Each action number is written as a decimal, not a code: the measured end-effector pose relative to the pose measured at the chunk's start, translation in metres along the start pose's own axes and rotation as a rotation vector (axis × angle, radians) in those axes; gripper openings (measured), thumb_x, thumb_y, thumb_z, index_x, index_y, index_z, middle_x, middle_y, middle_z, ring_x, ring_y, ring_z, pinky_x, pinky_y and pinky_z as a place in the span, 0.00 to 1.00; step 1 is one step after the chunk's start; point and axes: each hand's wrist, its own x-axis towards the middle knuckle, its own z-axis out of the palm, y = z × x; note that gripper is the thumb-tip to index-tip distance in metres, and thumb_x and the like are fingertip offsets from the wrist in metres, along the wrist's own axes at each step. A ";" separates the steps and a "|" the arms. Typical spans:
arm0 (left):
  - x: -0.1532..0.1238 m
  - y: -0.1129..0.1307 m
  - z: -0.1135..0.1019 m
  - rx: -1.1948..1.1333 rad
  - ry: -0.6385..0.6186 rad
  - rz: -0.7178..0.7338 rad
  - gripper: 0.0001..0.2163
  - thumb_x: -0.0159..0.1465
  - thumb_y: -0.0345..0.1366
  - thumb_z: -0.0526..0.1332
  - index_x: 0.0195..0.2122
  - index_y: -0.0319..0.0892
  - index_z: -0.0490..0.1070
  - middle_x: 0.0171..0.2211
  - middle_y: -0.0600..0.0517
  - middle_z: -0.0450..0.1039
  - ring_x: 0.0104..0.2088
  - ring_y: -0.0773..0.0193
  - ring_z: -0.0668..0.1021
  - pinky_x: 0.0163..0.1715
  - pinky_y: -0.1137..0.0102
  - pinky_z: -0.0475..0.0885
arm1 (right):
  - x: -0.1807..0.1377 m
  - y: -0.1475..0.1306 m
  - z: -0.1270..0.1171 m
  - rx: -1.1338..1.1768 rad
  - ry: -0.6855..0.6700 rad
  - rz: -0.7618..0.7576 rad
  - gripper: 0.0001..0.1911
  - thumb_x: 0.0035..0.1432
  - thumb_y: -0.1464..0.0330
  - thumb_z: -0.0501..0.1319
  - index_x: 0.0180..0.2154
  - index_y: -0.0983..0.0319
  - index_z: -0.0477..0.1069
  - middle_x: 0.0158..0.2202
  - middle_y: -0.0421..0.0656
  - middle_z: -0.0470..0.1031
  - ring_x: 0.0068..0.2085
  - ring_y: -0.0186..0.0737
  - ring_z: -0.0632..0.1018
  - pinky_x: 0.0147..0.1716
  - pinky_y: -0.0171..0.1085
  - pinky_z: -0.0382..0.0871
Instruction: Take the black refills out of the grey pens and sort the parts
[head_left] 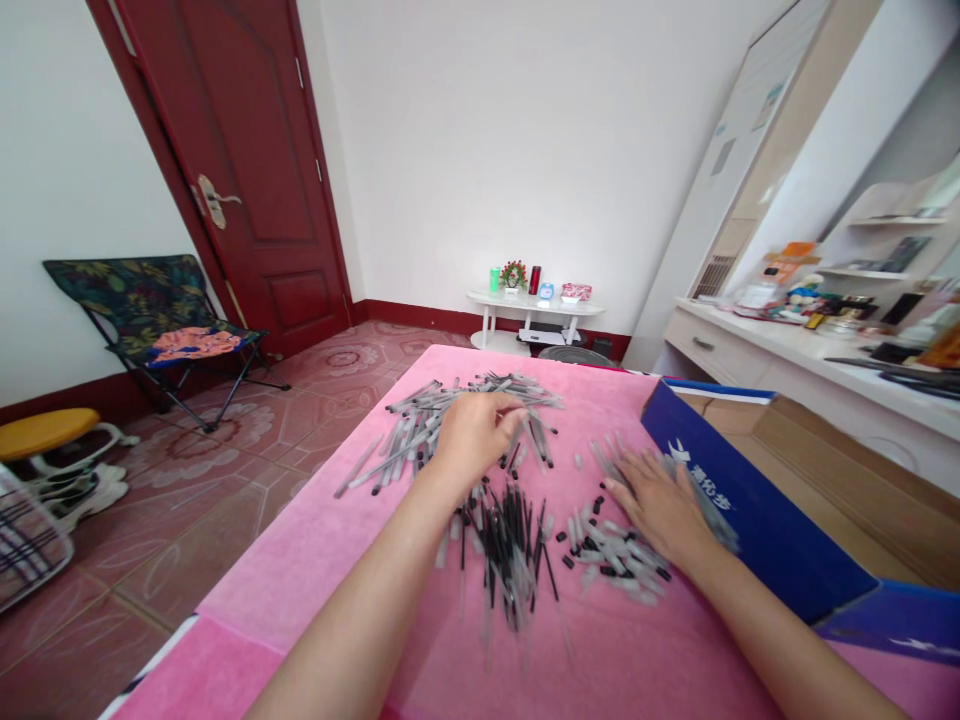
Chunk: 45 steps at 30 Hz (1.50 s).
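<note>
My left hand [476,432] is over the far pile of clear pen barrels with dark ends [409,430]. Its thumb and forefinger are drawn together; whatever lies between them is too small or hidden to name. My right hand [664,500] lies with fingers stretched out and slightly spread, over more grey pen barrels [716,510] beside the blue box. Just below it is a heap of clear and black pen caps [619,555]. Between my forearms sits a bunch of black ink refills [510,540], their near ends blurred.
A blue cardboard box [757,510], open on top, stands at the right of the pink cloth-covered table [300,590]. Beyond it is a white dresser [690,335] with bottles. A folding chair [165,310], a yellow stool [49,432] and a red door [255,180] are to the left.
</note>
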 end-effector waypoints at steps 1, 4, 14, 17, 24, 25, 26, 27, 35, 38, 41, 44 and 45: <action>0.001 -0.003 -0.002 -0.010 0.030 -0.008 0.11 0.58 0.38 0.55 0.37 0.46 0.74 0.36 0.52 0.76 0.37 0.62 0.75 0.39 0.71 0.67 | 0.001 0.000 -0.001 0.014 0.009 0.009 0.25 0.58 0.56 0.44 0.50 0.62 0.66 0.54 0.49 0.63 0.57 0.51 0.59 0.53 0.57 0.43; 0.005 -0.015 -0.005 -0.038 0.108 -0.066 0.11 0.59 0.38 0.54 0.39 0.44 0.74 0.36 0.51 0.76 0.37 0.63 0.75 0.38 0.71 0.67 | 0.005 -0.013 -0.014 0.122 0.083 0.014 0.22 0.58 0.57 0.46 0.44 0.62 0.70 0.53 0.50 0.65 0.55 0.51 0.62 0.52 0.55 0.47; -0.031 -0.066 -0.016 0.126 -0.254 -0.195 0.08 0.52 0.38 0.59 0.25 0.40 0.75 0.21 0.53 0.73 0.23 0.67 0.73 0.25 0.74 0.64 | -0.013 -0.159 -0.059 0.632 0.051 -0.418 0.09 0.53 0.73 0.54 0.35 0.59 0.71 0.33 0.42 0.69 0.36 0.37 0.71 0.35 0.34 0.62; -0.057 -0.077 -0.029 0.141 -0.285 -0.216 0.06 0.51 0.35 0.59 0.24 0.41 0.74 0.21 0.54 0.73 0.23 0.68 0.71 0.25 0.75 0.63 | -0.023 -0.184 -0.058 0.550 0.033 -0.557 0.12 0.52 0.77 0.54 0.35 0.58 0.71 0.33 0.40 0.68 0.35 0.36 0.70 0.34 0.34 0.60; -0.098 -0.086 -0.050 0.024 -0.279 -0.272 0.08 0.54 0.34 0.56 0.28 0.40 0.74 0.23 0.54 0.72 0.23 0.69 0.69 0.24 0.76 0.62 | -0.022 -0.214 -0.057 0.291 0.155 -0.792 0.07 0.56 0.75 0.54 0.31 0.61 0.70 0.32 0.42 0.68 0.35 0.40 0.68 0.33 0.37 0.59; -0.103 -0.086 -0.050 0.009 -0.282 -0.285 0.08 0.54 0.34 0.56 0.28 0.40 0.74 0.23 0.54 0.72 0.23 0.69 0.69 0.24 0.76 0.62 | -0.022 -0.215 -0.058 0.276 0.157 -0.828 0.06 0.55 0.75 0.54 0.30 0.61 0.69 0.32 0.42 0.69 0.35 0.40 0.68 0.33 0.38 0.59; -0.107 -0.086 -0.051 -0.003 -0.283 -0.298 0.08 0.54 0.35 0.56 0.27 0.40 0.74 0.23 0.54 0.71 0.23 0.69 0.69 0.24 0.76 0.62 | -0.022 -0.215 -0.060 0.277 0.150 -0.866 0.06 0.55 0.76 0.54 0.30 0.62 0.68 0.31 0.42 0.69 0.35 0.40 0.68 0.34 0.38 0.59; -0.110 -0.085 -0.051 -0.017 -0.287 -0.312 0.07 0.54 0.35 0.57 0.27 0.41 0.74 0.22 0.54 0.71 0.23 0.69 0.69 0.24 0.76 0.62 | -0.023 -0.213 -0.062 0.301 0.143 -0.895 0.06 0.55 0.76 0.54 0.30 0.62 0.67 0.31 0.42 0.69 0.34 0.39 0.68 0.34 0.38 0.60; -0.113 -0.046 -0.044 -0.573 -0.611 -0.484 0.18 0.53 0.49 0.58 0.28 0.36 0.74 0.19 0.53 0.68 0.18 0.72 0.67 0.20 0.76 0.63 | -0.029 -0.171 -0.076 1.271 0.331 -0.260 0.06 0.55 0.71 0.55 0.37 0.59 0.65 0.38 0.44 0.71 0.41 0.39 0.72 0.43 0.40 0.66; -0.101 -0.024 -0.023 -0.851 -0.550 -0.488 0.23 0.53 0.50 0.57 0.45 0.41 0.69 0.33 0.48 0.72 0.25 0.69 0.72 0.22 0.74 0.67 | -0.028 -0.158 -0.071 1.692 0.221 0.099 0.07 0.53 0.68 0.58 0.36 0.61 0.66 0.35 0.43 0.73 0.38 0.39 0.75 0.41 0.40 0.69; -0.087 -0.007 0.003 -1.063 -0.296 -0.413 0.22 0.56 0.48 0.56 0.50 0.43 0.65 0.43 0.46 0.70 0.39 0.61 0.73 0.31 0.70 0.70 | -0.032 -0.155 -0.061 1.975 0.058 0.262 0.08 0.52 0.66 0.60 0.35 0.62 0.67 0.34 0.43 0.74 0.38 0.39 0.75 0.40 0.40 0.70; -0.074 0.000 0.025 -1.186 -0.073 -0.396 0.18 0.57 0.45 0.56 0.45 0.39 0.69 0.41 0.46 0.71 0.41 0.62 0.72 0.39 0.68 0.67 | -0.036 -0.157 -0.052 2.024 -0.063 0.315 0.10 0.49 0.65 0.62 0.32 0.64 0.68 0.29 0.41 0.73 0.26 0.32 0.73 0.27 0.33 0.70; -0.070 0.001 0.031 -1.237 -0.054 -0.401 0.17 0.57 0.44 0.57 0.43 0.38 0.70 0.40 0.46 0.72 0.39 0.63 0.73 0.39 0.69 0.67 | -0.037 -0.158 -0.050 2.028 -0.099 0.304 0.10 0.49 0.65 0.62 0.31 0.65 0.68 0.27 0.40 0.72 0.22 0.29 0.71 0.23 0.31 0.68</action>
